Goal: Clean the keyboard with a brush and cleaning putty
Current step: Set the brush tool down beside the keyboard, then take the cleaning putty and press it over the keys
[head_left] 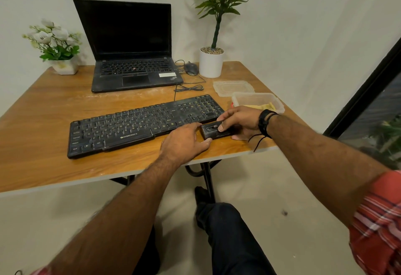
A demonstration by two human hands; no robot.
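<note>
A dusty black keyboard (143,122) lies across the wooden table (43,109). At its right front corner sits a small black brush case (213,132) with a slider on top. My right hand (238,121) grips the case from the right, fingers curled over its top and the thumb on its near side. My left hand (184,141) lies beside the case's left end, its thumb touching the near left corner. A clear plastic box (258,101) holding yellow putty (265,107) stands behind my right hand.
The box's lid (233,87) lies behind it. An open black laptop (130,57), a wired mouse (191,68) and a white potted plant (211,63) stand at the back. A flower pot (65,66) sits at the back left. The table edge runs just under my hands.
</note>
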